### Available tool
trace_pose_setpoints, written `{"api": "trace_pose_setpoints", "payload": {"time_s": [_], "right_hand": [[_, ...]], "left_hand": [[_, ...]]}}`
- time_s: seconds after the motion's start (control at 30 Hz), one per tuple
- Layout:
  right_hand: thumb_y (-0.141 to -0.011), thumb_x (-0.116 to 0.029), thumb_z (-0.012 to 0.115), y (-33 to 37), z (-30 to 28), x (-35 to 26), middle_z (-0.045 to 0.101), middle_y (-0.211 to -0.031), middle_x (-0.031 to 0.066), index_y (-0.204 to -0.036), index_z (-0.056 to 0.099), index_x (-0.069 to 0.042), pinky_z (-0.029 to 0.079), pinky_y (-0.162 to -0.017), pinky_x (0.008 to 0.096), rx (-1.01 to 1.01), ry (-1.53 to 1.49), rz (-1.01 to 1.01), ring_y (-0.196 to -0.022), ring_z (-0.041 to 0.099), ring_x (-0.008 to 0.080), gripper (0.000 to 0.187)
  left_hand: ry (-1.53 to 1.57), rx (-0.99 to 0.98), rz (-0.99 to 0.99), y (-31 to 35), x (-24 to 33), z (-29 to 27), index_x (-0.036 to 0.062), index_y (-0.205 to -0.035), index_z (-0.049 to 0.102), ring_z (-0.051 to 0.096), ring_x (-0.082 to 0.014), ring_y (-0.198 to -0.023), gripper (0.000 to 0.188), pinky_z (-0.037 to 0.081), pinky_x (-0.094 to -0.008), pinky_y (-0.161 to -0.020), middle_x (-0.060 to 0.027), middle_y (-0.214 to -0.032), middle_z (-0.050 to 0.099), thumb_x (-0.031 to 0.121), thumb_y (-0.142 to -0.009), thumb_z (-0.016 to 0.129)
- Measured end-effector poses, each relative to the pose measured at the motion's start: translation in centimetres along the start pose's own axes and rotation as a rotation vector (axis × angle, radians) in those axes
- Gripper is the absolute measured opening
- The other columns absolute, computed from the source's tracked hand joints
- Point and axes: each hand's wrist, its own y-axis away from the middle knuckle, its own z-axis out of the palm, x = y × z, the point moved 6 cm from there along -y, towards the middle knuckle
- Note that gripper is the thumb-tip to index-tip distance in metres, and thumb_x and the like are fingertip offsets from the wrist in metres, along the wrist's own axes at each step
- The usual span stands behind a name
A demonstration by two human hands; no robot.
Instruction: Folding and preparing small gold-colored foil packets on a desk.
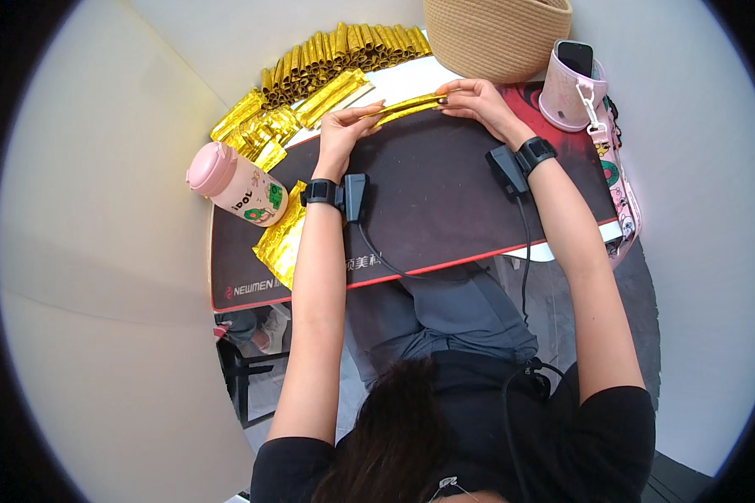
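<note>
My left hand (348, 132) and my right hand (481, 107) each pinch one end of a folded strip of gold foil paper (409, 107). The strip is stretched between them above the far part of a dark desk mat (445, 184), with a narrow fold running along its length. Just beyond my left hand lies a flat folded gold piece (334, 96). Past it, many rolled gold paper tubes (344, 46) are heaped in a curved row. Crumpled gold foil sheets (260, 130) lie left of that hand, and another gold sheet (283, 241) is partly under my left forearm.
A pink-lidded bottle (242, 186) stands at the mat's left edge. At the back right are a woven basket (499, 38) and a pink holder (562, 105) containing a phone (575, 57). A patterned strap (621, 197) hangs along the right edge. Cables run from both wrist devices.
</note>
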Motion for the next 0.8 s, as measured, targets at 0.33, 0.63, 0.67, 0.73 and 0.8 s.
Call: {"api": "trace_pose_setpoints", "payload": {"time_s": [0.33,0.63,0.67,0.73,0.8], "right_hand": [[-0.086,-0.006,0.063,-0.4,-0.7,0.4,0.066,-0.102,0.0112,-0.107,0.063,0.003,0.055,-0.079,0.0226,0.069,-0.016,-0.019,-0.091,0.066,0.015,0.023],[-0.087,-0.002,0.061,-0.3,0.1,0.4,0.067,-0.101,0.0101,-0.107,0.064,0.001,0.055,-0.079,0.023,0.004,0.009,-0.017,-0.09,0.065,0.0131,0.021],[-0.087,-0.002,0.061,-0.3,0.2,0.3,0.067,-0.101,0.0099,-0.107,0.065,0.001,0.055,-0.08,0.0233,0.013,0.015,-0.015,-0.089,0.065,0.0131,0.02],[-0.087,-0.002,0.06,-0.2,0.2,0.3,0.067,-0.102,0.0098,-0.106,0.065,0.001,0.055,-0.08,0.0236,0.023,0.022,-0.013,-0.089,0.065,0.013,0.02],[-0.087,-0.004,0.062,-0.3,0.2,0.3,0.067,-0.103,0.0111,-0.11,0.063,0.003,0.055,-0.081,0.0228,0.022,0.058,-0.009,-0.091,0.066,0.0141,0.024]], "left_hand": [[-0.058,-0.04,0.031,0.1,0.7,0.9,0.0003,-0.101,0.069,0.064,-0.0133,-0.091,0.018,0.056,-0.0258,-0.08,-0.0129,-0.111,0.065,0.006,-0.084,0.068],[0.021,-0.19,-0.171,0.4,-0.2,2.4,0.0001,-0.119,0.059,0.065,-0.0142,-0.091,0.035,0.055,-0.0241,-0.081,-0.0115,-0.103,0.067,0.009,-0.087,0.066],[0.021,-0.189,-0.172,0.4,-0.3,2.2,0.0001,-0.119,0.059,0.065,-0.0142,-0.091,0.035,0.055,-0.0241,-0.081,-0.0115,-0.103,0.067,0.009,-0.087,0.066],[-0.046,-0.187,-0.161,0.5,-0.2,2.2,0.0003,-0.118,0.061,0.066,-0.0137,-0.09,0.033,0.054,-0.0228,-0.079,-0.0112,-0.101,0.068,0.008,-0.086,0.066],[-0.074,-0.178,-0.152,0.4,0.0,2.2,0.0002,-0.116,0.062,0.066,-0.0133,-0.089,0.033,0.054,-0.0224,-0.079,-0.0111,-0.1,0.068,0.008,-0.085,0.067]]}}
